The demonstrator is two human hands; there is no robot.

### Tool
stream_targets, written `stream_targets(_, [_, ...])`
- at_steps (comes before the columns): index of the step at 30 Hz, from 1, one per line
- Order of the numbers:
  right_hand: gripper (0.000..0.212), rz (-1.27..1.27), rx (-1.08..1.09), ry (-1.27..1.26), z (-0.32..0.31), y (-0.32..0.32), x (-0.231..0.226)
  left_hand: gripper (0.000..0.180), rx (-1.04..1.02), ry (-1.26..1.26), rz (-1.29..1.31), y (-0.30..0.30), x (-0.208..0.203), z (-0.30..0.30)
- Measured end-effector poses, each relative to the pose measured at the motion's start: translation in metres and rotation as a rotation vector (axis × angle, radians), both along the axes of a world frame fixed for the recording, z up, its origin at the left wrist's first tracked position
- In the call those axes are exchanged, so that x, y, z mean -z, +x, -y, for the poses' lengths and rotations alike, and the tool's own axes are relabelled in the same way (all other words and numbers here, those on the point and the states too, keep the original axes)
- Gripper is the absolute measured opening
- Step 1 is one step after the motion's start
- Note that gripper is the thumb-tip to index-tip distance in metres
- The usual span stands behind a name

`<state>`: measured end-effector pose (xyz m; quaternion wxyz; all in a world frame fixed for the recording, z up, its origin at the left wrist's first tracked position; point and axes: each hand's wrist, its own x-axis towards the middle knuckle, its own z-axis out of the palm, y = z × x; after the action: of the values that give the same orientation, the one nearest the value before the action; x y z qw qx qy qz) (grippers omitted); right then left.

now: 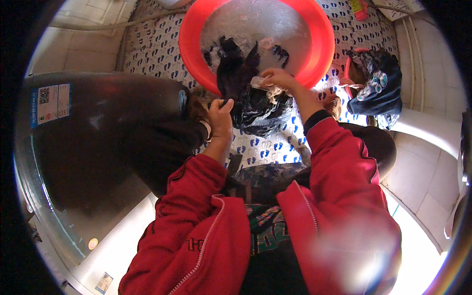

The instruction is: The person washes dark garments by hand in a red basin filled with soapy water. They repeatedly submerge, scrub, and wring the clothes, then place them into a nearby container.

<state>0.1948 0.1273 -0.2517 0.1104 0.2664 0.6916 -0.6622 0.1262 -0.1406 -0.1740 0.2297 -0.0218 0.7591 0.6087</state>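
Observation:
A large red basin (319, 29) of cloudy, sudsy water stands in front of me. Dark wet cloth (230, 73) lies partly in the water and drapes over the near rim. My left hand (221, 118) is closed on the left edge of this cloth, thumb up. Over the near rim, my right hand (279, 79) bends its fingers round something small, whitish and shiny (260, 82); its kind is unclear. Below that hand hangs a crumpled, glossy black mass (265, 115), either wet fabric or plastic; I cannot tell which.
A dark, glossy appliance (108, 123) with a label takes up the left side. On the right, a small red container (348, 73) has dark clothes (381, 83) heaped over it. A red brush-like item (360, 10) lies at the far right on the footprint-patterned mat (167, 49).

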Motion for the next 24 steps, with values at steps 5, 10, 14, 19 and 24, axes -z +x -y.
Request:
stream_targets(5, [0.061,-0.187,0.268,-0.495,0.006,0.005,-0.074,0.034,-0.408,0.272,0.711,0.005,-0.031,-0.017])
stream_targets(10, [0.064,-0.152,-0.312,0.481,0.106,-0.029,-0.087,0.046,-0.419,0.340,0.918,-0.001,0.021,-0.004])
stream_targets(14, [0.064,0.053,-0.272,0.972,0.140,-0.038,-0.069,0.046,-0.372,0.214,0.851,0.006,-0.002,-0.013])
stream_targets(19, [0.070,0.302,-0.286,0.522,0.045,-0.052,-0.002,0.051,-0.263,0.152,0.839,0.012,-0.053,-0.026])
stream_targets(24, [0.058,-0.280,-0.243,0.735,0.112,-0.008,-0.051,0.062,-0.321,0.077,0.853,0.003,0.006,-0.012])
